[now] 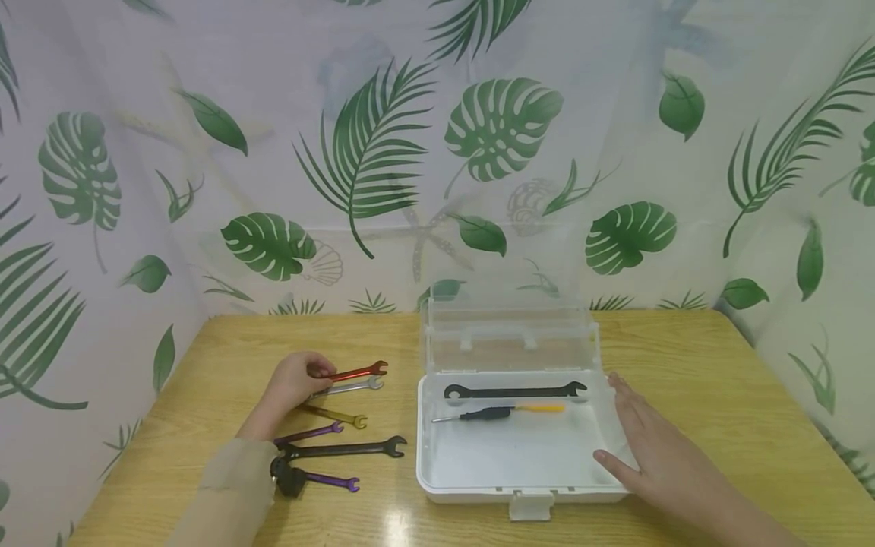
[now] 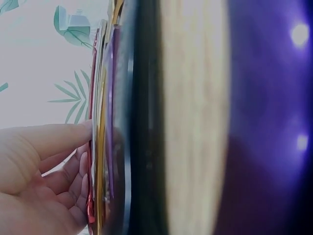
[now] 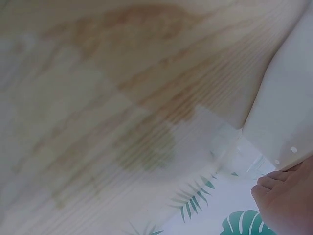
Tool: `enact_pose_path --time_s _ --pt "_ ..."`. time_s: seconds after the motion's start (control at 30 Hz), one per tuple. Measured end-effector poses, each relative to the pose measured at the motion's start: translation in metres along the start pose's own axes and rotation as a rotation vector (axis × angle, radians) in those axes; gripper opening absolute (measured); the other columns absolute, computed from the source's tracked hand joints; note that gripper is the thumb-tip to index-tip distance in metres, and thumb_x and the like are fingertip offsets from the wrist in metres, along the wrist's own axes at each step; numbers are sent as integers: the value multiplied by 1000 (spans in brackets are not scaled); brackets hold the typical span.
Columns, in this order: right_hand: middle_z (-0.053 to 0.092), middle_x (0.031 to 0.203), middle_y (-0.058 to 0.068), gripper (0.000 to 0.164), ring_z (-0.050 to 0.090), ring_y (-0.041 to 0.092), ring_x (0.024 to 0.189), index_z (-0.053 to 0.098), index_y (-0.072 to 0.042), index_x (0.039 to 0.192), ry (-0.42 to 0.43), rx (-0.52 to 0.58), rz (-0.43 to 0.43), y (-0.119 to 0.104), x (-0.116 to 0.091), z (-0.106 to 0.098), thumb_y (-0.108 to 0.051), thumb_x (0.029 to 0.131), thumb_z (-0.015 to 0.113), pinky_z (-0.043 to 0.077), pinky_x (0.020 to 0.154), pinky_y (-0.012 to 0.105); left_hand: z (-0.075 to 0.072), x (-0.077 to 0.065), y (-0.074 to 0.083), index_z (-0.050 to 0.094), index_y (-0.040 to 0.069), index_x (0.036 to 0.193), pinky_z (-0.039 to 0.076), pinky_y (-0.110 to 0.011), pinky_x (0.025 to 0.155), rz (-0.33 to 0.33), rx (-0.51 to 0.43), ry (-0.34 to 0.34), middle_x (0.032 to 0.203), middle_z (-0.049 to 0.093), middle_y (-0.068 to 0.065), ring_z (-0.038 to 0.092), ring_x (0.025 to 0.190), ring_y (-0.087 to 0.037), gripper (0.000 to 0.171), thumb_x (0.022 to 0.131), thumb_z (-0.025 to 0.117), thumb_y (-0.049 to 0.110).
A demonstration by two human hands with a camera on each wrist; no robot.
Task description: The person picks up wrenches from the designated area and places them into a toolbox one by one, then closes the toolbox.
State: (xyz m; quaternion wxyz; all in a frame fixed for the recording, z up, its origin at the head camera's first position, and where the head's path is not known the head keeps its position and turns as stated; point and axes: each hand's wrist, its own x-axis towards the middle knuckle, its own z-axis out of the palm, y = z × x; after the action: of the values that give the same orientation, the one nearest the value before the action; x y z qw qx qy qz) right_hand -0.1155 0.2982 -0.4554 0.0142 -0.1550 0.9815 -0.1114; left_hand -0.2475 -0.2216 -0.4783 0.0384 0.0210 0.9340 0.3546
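Note:
My left hand (image 1: pixel 301 377) pinches the left end of a red open-end wrench (image 1: pixel 358 372) at the back of a row of wrenches. In the left wrist view, my thumb lies against the red wrench (image 2: pixel 91 161). In front of it lie a silver wrench (image 1: pixel 355 387), a gold wrench (image 1: pixel 342 415), a small purple wrench (image 1: pixel 314 434), a large black wrench (image 1: pixel 352 449) and another purple wrench (image 1: pixel 335 481). My right hand (image 1: pixel 645 437), fingers straight, rests against the right side of a white toolbox (image 1: pixel 526 497). Inside lie a black wrench (image 1: pixel 516 391) and a black-and-yellow screwdriver (image 1: pixel 499 412).
The toolbox's clear lid (image 1: pixel 509 334) stands raised at the back, and its latch (image 1: pixel 530 505) hangs at the front. Everything sits on a wooden table (image 1: pixel 383 334). A leaf-patterned curtain (image 1: pixel 383 266) hangs behind the table.

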Motion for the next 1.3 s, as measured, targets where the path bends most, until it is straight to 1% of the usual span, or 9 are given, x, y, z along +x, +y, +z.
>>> enact_pose_path --time_s 0.2,0.3,0.53,0.77,1.03,1.13,1.17,1.23,1.3 --pt "21 175 25 101 36 48 154 21 11 164 11 -5 -7 1 1 1 -55 102 65 41 118 66 0 0 2 77 -2 100 54 -34 76 11 20 -8 94 74 -15 66 86 -24 6 93 77 0" --pt "22 175 25 102 36 48 154 21 11 164 12 -9 -9 1 1 2 -55 101 66 41 119 66 0 1 1 77 -2 100 56 -36 79 27 34 -17 95 75 -15 67 87 -25 6 94 76 1" --pt "19 175 25 103 34 49 154 16 10 165 -5 4 2 1 1 1 -56 102 63 40 118 68 2 3 -1 75 -2 103 56 -45 85 68 128 -54 99 73 -15 65 90 -25 7 98 72 1" --pt "18 176 24 103 32 48 156 14 8 166 -1 15 4 1 2 0 -58 103 62 36 121 66 1 2 2 74 -3 101 57 -46 85 77 116 -40 98 74 -17 68 90 -26 6 97 72 0" --pt "17 176 24 103 32 49 155 12 7 167 8 25 -1 2 2 0 -55 103 63 37 120 67 1 4 1 75 -2 99 58 -40 80 75 78 -31 94 75 -15 69 87 -23 3 96 75 0" --pt "18 176 25 101 33 49 156 13 8 166 22 27 -14 2 1 1 -54 103 64 24 131 55 0 3 1 77 -2 100 58 -41 81 71 93 -27 95 76 -15 69 87 -23 5 95 75 0" --pt "18 176 25 101 33 49 156 14 8 166 26 28 -19 2 1 1 -53 103 64 22 131 53 0 3 2 77 -2 100 58 -41 81 72 103 -26 96 77 -14 69 87 -23 5 95 75 0" --pt "19 175 25 99 33 49 155 15 9 166 42 28 -31 3 1 2 -51 103 65 9 133 38 0 3 6 78 -2 101 58 -42 82 77 121 -28 96 78 -14 70 88 -23 7 95 76 1" --pt "20 176 25 99 34 48 155 15 8 166 46 24 -35 3 1 3 -50 103 65 6 133 34 0 2 9 78 -1 101 59 -44 83 81 138 -30 97 78 -15 71 88 -25 7 95 76 2"
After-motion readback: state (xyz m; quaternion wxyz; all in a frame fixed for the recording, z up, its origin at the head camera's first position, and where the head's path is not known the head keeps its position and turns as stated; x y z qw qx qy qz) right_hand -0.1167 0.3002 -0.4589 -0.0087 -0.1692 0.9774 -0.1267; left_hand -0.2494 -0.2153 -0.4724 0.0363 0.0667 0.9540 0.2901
